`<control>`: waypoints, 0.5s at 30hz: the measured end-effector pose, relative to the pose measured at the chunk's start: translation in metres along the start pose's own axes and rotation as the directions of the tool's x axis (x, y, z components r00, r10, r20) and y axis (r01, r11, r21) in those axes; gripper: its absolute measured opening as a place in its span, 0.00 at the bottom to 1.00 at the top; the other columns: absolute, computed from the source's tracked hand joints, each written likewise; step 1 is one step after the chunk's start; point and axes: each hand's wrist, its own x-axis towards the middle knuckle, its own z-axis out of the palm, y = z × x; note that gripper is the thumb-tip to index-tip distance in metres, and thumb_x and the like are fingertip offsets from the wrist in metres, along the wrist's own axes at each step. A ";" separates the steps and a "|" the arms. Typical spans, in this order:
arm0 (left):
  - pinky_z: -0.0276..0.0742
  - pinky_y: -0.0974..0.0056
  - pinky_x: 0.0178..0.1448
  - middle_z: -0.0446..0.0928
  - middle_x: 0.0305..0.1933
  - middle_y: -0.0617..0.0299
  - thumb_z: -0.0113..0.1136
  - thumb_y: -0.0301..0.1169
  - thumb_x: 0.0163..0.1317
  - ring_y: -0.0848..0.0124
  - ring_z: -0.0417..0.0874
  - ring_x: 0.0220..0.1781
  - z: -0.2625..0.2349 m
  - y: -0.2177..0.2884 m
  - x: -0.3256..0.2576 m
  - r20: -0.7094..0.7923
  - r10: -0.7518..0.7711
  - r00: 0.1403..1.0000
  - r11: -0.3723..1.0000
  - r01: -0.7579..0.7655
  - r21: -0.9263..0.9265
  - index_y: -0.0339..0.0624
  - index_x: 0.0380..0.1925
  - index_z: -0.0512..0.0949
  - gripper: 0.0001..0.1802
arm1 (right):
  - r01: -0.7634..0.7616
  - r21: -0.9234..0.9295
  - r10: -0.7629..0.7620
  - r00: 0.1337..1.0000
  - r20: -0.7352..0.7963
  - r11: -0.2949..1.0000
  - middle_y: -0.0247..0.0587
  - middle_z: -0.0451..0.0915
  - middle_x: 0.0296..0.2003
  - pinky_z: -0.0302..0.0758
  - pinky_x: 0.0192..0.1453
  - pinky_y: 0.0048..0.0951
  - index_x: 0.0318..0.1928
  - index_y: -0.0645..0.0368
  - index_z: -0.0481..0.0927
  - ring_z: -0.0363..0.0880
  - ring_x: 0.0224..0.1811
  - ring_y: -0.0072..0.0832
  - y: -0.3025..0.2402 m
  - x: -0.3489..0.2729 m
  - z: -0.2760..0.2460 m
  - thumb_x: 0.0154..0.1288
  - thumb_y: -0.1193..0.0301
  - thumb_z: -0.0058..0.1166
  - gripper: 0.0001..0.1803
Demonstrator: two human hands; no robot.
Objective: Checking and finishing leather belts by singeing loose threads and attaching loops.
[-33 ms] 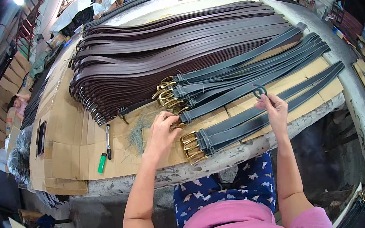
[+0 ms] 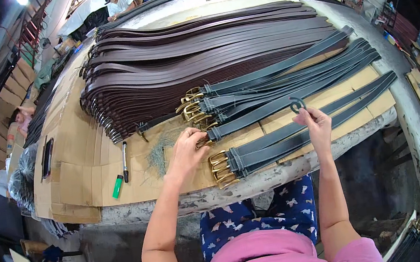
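Note:
My left hand [image 2: 185, 151] is closed at the buckle end of a dark blue-green belt [image 2: 250, 122] with pale stitching, its fingertips pinching the brass buckle, mostly hidden. Raised over the belts, my right hand [image 2: 316, 125] is closed on a small dark green curled thing with a ring-like loop [image 2: 297, 104]; its exact kind I cannot make out. Nearer me lie several similar belts [image 2: 278, 147], their brass buckles [image 2: 222, 169] stacked together. Beyond my left hand, another bunch of green belts [image 2: 287, 84] fans to the right.
A big pile of dark brown belts [image 2: 202, 55] fills the table's middle. On the cardboard [image 2: 79, 180] are a green lighter [image 2: 117, 186], a marker pen [image 2: 125, 163], a phone-like black thing [image 2: 47, 158] and loose thread clippings [image 2: 159, 157]. Other people work at the far side and left.
My right hand has tilted the green curled thing very slightly to the left. The left hand and the belts stay in place.

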 end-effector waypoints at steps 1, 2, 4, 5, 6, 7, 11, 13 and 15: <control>0.74 0.60 0.56 0.76 0.51 0.54 0.65 0.28 0.52 0.58 0.78 0.52 0.000 0.000 0.001 0.009 -0.010 1.000 0.999 0.010 -0.032 0.36 0.43 0.80 0.17 | -0.005 -0.049 0.006 1.000 0.018 0.999 0.39 0.82 0.28 0.76 0.35 0.19 0.40 0.71 0.82 0.83 0.30 0.24 0.000 0.002 0.000 0.67 0.72 0.55 0.11; 0.75 0.59 0.54 0.79 0.47 0.53 0.62 0.27 0.55 0.57 0.80 0.49 0.000 -0.002 0.001 -0.021 0.034 0.999 0.999 -0.034 -0.004 0.35 0.41 0.80 0.13 | -0.009 -0.098 0.013 0.999 0.036 0.995 0.40 0.82 0.29 0.77 0.36 0.20 0.41 0.71 0.81 0.84 0.31 0.25 -0.002 0.005 0.001 0.67 0.73 0.54 0.11; 0.76 0.60 0.52 0.80 0.44 0.53 0.60 0.28 0.57 0.56 0.81 0.47 -0.003 -0.005 0.005 -0.014 0.044 0.999 0.998 -0.045 -0.045 0.35 0.41 0.80 0.13 | -0.035 -0.084 0.040 0.998 0.053 0.996 0.41 0.83 0.31 0.78 0.37 0.20 0.42 0.71 0.81 0.84 0.32 0.25 -0.010 0.010 0.006 0.67 0.73 0.55 0.11; 0.76 0.60 0.51 0.81 0.41 0.53 0.59 0.29 0.59 0.56 0.82 0.44 -0.005 -0.007 0.009 -0.006 0.061 0.998 0.995 -0.061 -0.085 0.34 0.41 0.80 0.12 | -0.060 -0.069 0.065 0.996 0.065 0.996 0.42 0.83 0.33 0.79 0.38 0.20 0.43 0.70 0.81 0.84 0.33 0.25 -0.013 0.013 0.009 0.67 0.74 0.55 0.11; 0.76 0.60 0.51 0.81 0.41 0.53 0.59 0.29 0.59 0.56 0.82 0.44 -0.005 -0.008 0.012 -0.008 0.060 0.998 0.994 -0.061 -0.087 0.34 0.41 0.80 0.12 | -0.060 -0.072 0.064 0.996 0.067 0.996 0.42 0.83 0.33 0.79 0.38 0.20 0.43 0.70 0.81 0.84 0.33 0.25 -0.013 0.017 0.013 0.67 0.74 0.55 0.11; 0.77 0.63 0.47 0.82 0.38 0.54 0.57 0.29 0.61 0.60 0.82 0.40 -0.006 -0.010 0.016 -0.050 0.039 0.998 0.991 -0.045 -0.123 0.33 0.43 0.79 0.12 | -0.066 0.003 0.065 0.992 0.106 0.998 0.42 0.83 0.35 0.79 0.38 0.21 0.44 0.70 0.81 0.84 0.33 0.25 -0.012 0.020 0.017 0.67 0.74 0.55 0.11; 0.77 0.71 0.35 0.81 0.31 0.60 0.53 0.26 0.67 0.77 0.81 0.29 -0.016 0.000 0.028 -0.080 -0.160 0.984 0.889 0.108 -0.444 0.30 0.45 0.79 0.12 | -0.087 0.164 0.046 0.970 0.237 0.983 0.42 0.83 0.35 0.80 0.39 0.21 0.45 0.70 0.80 0.84 0.33 0.26 -0.023 0.029 0.043 0.66 0.74 0.56 0.12; 0.77 0.71 0.29 0.81 0.28 0.62 0.54 0.26 0.67 0.78 0.80 0.26 -0.020 -0.011 0.033 0.170 -0.218 0.961 0.673 0.274 -0.687 0.33 0.44 0.81 0.11 | -0.091 0.171 0.042 0.961 0.272 0.981 0.41 0.83 0.33 0.80 0.39 0.22 0.44 0.70 0.81 0.84 0.33 0.26 -0.027 0.032 0.057 0.66 0.74 0.56 0.11; 0.76 0.72 0.26 0.80 0.27 0.63 0.54 0.26 0.67 0.79 0.79 0.25 -0.017 -0.020 0.032 0.209 -0.248 0.946 0.636 0.322 -0.702 0.35 0.44 0.81 0.11 | -0.124 0.192 0.033 0.907 0.419 0.974 0.39 0.82 0.33 0.80 0.40 0.22 0.45 0.68 0.81 0.84 0.34 0.25 -0.029 0.034 0.075 0.65 0.74 0.57 0.11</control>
